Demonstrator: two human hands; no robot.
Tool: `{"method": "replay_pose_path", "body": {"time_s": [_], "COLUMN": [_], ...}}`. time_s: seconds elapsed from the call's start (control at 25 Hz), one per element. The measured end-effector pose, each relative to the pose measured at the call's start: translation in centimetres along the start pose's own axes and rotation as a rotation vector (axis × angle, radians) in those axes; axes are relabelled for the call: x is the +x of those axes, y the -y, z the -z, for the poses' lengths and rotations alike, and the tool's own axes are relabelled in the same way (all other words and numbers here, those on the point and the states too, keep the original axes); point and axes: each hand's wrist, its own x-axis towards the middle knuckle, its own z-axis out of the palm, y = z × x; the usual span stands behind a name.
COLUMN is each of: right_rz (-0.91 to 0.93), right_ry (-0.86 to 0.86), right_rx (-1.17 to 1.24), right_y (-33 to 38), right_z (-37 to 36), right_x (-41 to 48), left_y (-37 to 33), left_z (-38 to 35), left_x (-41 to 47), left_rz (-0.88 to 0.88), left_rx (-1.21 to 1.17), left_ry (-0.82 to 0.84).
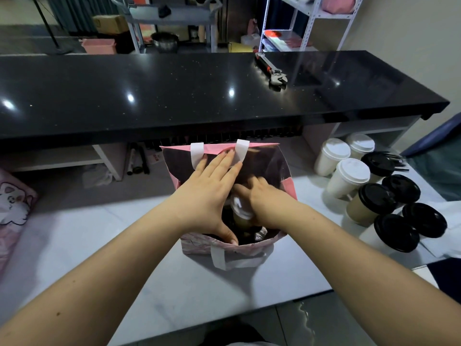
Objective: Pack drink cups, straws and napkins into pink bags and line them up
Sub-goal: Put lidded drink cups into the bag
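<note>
Reaching into a pink bag (199,245) standing on the white table (119,245), a person's left hand (209,193) lies flat with its fingers spread and its thumb on the near rim, bracing the mouth wide. Just beside it, the right hand (264,198) curls around a clear-lidded cup (241,211), upright inside the bag, directly below the grip. Spare cups (349,176) stand further right, before a black counter (174,96).

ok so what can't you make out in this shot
Head view only:
- Inside the pink bag: the left hand, right hand and shadow hide most things beside the cup.
- Right hand's fingers: sunk behind the cup, grip unclear.
- Pink cat-print thing, far left: cut off by the frame edge.
</note>
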Motion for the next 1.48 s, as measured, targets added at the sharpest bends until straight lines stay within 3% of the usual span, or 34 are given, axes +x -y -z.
{"method": "replay_pose_path", "body": {"time_s": [0.4,0.72,0.88,1.04,1.28,1.48], "right_rz": [0.026,0.007,0.002,-0.011,-0.054,-0.118], "right_ry": [0.126,0.125,0.188,-0.007,-0.273,-0.450], "right_rx": [-0.108,0.000,0.123,0.394,0.252,0.202], "right_y": [0.1,-0.6,-0.7,-1.2,-2.5,-6.9], "right_z": [-2.2,-4.2,-1.2,4.9,7.2,5.6], "right_x": [0.5,0.8,1.6,1.3,-3.9,-11.3], "left_y": [0.0,0.3,0.4,0.0,-2.9,-10.8], "left_z": [-0.1,-0.3,0.4,2.3,4.0,3.7], "left_x": [-0.1,-0.4,-0.1,0.3,0.6,3.9], "left_rz": [0.043,0.059,0.037,0.033,0.162,0.216], "left_rx": [0.040,-0.003,-0.048,-0.044,0.028,-0.001], "left_ry": [0.009,-0.009,-0.063,-0.209,-0.324,-0.377]}}
